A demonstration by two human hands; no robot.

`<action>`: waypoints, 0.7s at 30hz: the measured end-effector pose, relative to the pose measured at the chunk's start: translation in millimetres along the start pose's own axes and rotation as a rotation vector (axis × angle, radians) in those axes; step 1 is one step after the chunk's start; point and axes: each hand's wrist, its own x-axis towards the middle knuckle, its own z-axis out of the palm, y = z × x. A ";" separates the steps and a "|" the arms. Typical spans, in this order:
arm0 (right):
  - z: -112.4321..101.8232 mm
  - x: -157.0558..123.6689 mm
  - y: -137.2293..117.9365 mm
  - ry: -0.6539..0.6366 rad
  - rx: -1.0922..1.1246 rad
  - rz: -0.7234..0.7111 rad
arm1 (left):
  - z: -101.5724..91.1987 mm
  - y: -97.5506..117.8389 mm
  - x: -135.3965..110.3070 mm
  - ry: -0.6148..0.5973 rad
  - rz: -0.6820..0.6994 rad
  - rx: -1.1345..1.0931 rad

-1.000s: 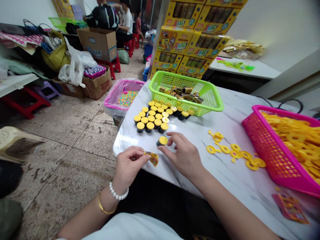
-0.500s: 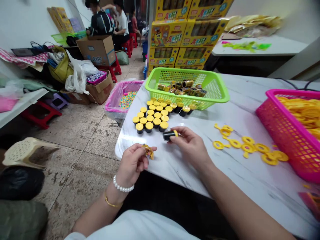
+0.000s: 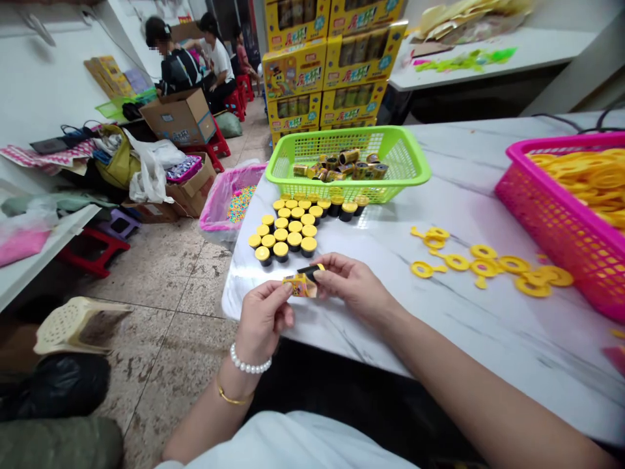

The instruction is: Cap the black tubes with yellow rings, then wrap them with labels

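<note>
My right hand (image 3: 352, 283) grips a small black tube with a yellow cap (image 3: 312, 269), tipped on its side above the marble table's (image 3: 439, 326) front edge. My left hand (image 3: 263, 316), with a pearl bracelet at the wrist, pinches a yellow printed label (image 3: 299, 285) and holds it against the tube. Just beyond, several yellow-capped black tubes (image 3: 288, 229) stand upright in rows. Behind them a green basket (image 3: 405, 159) holds several labelled tubes (image 3: 336, 166) lying down.
Loose yellow rings (image 3: 483, 264) lie on the table to the right, beside a pink basket (image 3: 547, 215) full of them. A pink bin of coloured beads (image 3: 234, 205) sits by the table's left edge. Yellow cartons (image 3: 332, 71) are stacked behind. People sit at the far back (image 3: 195, 58).
My right hand lifted the tube off the table and turned it sideways. My left hand brought the label up until it met the tube. The camera swung slightly right.
</note>
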 end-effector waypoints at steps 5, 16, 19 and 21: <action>-5.7 2.1 -3.3 0.107 0.133 -0.085 | 1.5 2.7 6.8 -0.038 -0.063 -0.084; -2.9 -6.3 -10.0 0.012 -0.075 -0.201 | 12.2 9.7 15.1 -0.017 -0.181 -0.322; -1.5 -7.5 -9.8 0.058 -0.072 -0.232 | 12.6 10.8 16.9 -0.013 -0.228 -0.376; -0.9 -8.0 -9.9 0.072 -0.049 -0.246 | 12.5 9.4 18.3 -0.029 -0.250 -0.400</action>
